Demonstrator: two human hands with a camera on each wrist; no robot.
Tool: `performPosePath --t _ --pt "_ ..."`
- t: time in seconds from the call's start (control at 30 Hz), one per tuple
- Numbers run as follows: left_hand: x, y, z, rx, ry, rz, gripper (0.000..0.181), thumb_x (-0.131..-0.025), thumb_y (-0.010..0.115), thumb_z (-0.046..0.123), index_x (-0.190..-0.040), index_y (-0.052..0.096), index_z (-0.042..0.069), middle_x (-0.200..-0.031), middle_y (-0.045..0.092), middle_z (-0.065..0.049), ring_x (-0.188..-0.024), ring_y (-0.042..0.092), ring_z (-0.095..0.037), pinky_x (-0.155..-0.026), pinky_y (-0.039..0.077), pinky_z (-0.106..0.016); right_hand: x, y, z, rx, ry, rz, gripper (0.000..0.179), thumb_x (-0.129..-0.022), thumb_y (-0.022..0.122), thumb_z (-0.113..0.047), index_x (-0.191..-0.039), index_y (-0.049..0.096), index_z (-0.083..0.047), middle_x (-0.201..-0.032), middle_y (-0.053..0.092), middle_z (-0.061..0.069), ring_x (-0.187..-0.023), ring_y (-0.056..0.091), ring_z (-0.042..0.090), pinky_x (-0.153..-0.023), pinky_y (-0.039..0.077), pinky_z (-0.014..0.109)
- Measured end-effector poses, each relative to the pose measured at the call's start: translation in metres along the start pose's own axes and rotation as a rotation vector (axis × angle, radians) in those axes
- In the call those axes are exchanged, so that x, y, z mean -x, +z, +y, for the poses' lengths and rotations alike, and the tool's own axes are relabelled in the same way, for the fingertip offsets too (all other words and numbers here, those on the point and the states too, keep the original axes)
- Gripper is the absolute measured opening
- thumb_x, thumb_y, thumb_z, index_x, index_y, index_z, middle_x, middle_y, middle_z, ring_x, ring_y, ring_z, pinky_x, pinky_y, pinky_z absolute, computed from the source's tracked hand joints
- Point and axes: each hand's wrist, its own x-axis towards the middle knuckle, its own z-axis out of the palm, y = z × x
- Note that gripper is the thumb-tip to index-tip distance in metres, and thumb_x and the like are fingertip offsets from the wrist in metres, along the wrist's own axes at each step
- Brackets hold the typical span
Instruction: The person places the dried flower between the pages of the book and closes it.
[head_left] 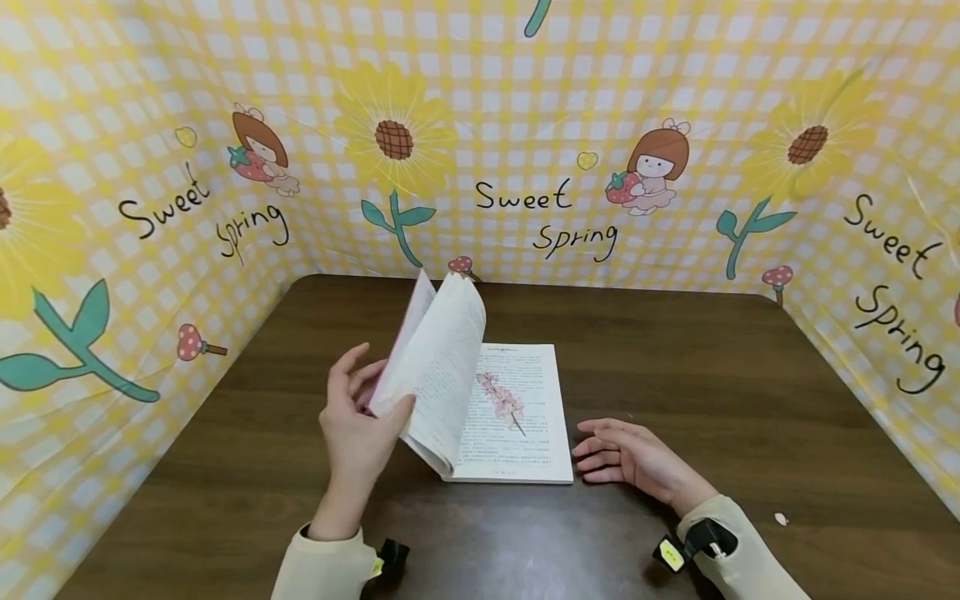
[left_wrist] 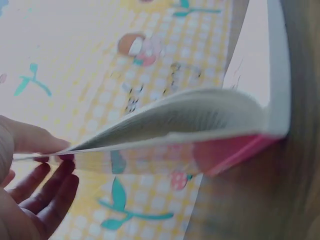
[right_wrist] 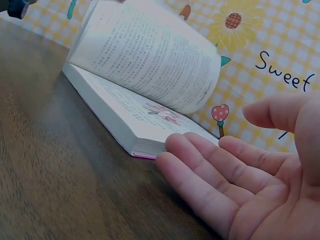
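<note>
A book [head_left: 536,375] lies open on the table, its right-hand block of printed pages flat. On that page rests a sprig of pink flowers [head_left: 501,398], its thin stem toward the lower right. My left hand [head_left: 360,425] pinches the raised cover and front pages [head_left: 438,375], thumb on the page side and fingers behind the cover. The left wrist view shows the pink cover [left_wrist: 215,152] from its edge, with pages bowing above it. Just right of the book, my right hand [head_left: 637,458] holds nothing, its fingers [right_wrist: 200,195] relaxed near the book's corner.
The dark wooden table [head_left: 637,333] carries a small pale petal [head_left: 781,518] to the right of my right hand. A yellow checked cloth [head_left: 480,100] with flowers and lettering stands round the table's back and sides.
</note>
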Motion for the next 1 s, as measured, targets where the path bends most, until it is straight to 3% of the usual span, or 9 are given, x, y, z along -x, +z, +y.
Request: performPosePath --t 0.1,0.2,0.37,0.63,0.77,0.9,1.0 --pt "0.007 0.012 0.002 0.063 0.051 -0.017 0.061 -0.065 0.076 -0.021 -0.122 0.057 -0.008 -0.098 0.067 -0.023 -0.085 0.065 -0.003 -0.069 0.052 -0.012 0.001 -0.001 -0.001 0.005 -0.006 0.001 0.047 -0.107 0.044 -0.019 -0.141 0.038 0.013 -0.108 0.069 0.013 -0.097 0.069 0.024 -0.087 0.056 0.042" --pt "0.013 0.024 0.003 0.070 0.106 -0.054 0.048 -0.066 0.077 -0.018 -0.111 0.062 -0.009 -0.091 0.067 -0.019 -0.079 0.065 -0.008 -0.067 0.053 -0.014 0.003 -0.004 -0.003 0.002 -0.022 -0.001 0.045 -0.108 0.043 -0.019 -0.140 0.039 0.012 -0.108 0.069 0.012 -0.097 0.069 0.025 -0.088 0.056 0.042" --pt "0.023 0.042 0.004 0.024 0.260 -0.185 0.029 -0.071 0.074 -0.013 -0.098 0.069 -0.001 -0.089 0.069 -0.011 -0.075 0.068 -0.020 -0.066 0.059 -0.028 0.007 -0.008 -0.007 -0.011 -0.055 -0.013 0.041 -0.109 0.040 -0.018 -0.140 0.041 0.008 -0.110 0.069 0.010 -0.099 0.069 0.024 -0.089 0.056 0.041" --pt "0.043 0.067 0.004 -0.158 0.407 -0.341 0.026 -0.073 0.080 0.000 -0.098 0.075 0.003 -0.096 0.072 -0.007 -0.088 0.068 -0.020 -0.081 0.058 -0.034 0.015 -0.016 -0.010 -0.042 -0.100 -0.023 0.031 -0.109 0.036 -0.014 -0.133 0.054 -0.007 -0.110 0.069 0.008 -0.097 0.069 0.022 -0.089 0.055 0.041" --pt "0.051 0.079 0.006 -0.292 0.475 -0.396 0.027 -0.071 0.084 0.007 -0.097 0.079 0.007 -0.093 0.074 -0.003 -0.086 0.069 -0.018 -0.080 0.056 -0.034 0.017 -0.019 -0.011 -0.044 -0.127 -0.035 0.032 -0.109 0.034 -0.014 -0.126 0.061 -0.016 -0.110 0.070 0.007 -0.098 0.069 0.022 -0.090 0.055 0.040" --pt "0.056 0.087 0.009 -0.419 0.513 -0.468 0.025 -0.073 0.085 0.014 -0.097 0.081 0.011 -0.092 0.074 -0.001 -0.086 0.069 -0.017 -0.079 0.053 -0.038 0.019 -0.021 -0.013 -0.039 -0.133 -0.040 0.034 -0.110 0.033 -0.014 -0.124 0.064 -0.020 -0.110 0.070 0.006 -0.098 0.069 0.022 -0.090 0.055 0.040" --pt "0.059 0.091 0.012 -0.489 0.507 -0.529 0.023 -0.076 0.085 0.018 -0.098 0.081 0.013 -0.093 0.074 0.000 -0.090 0.068 -0.017 -0.080 0.051 -0.040 0.019 -0.022 -0.014 -0.035 -0.128 -0.044 0.035 -0.110 0.032 -0.015 -0.123 0.064 -0.021 -0.110 0.070 0.005 -0.098 0.069 0.021 -0.090 0.055 0.040"
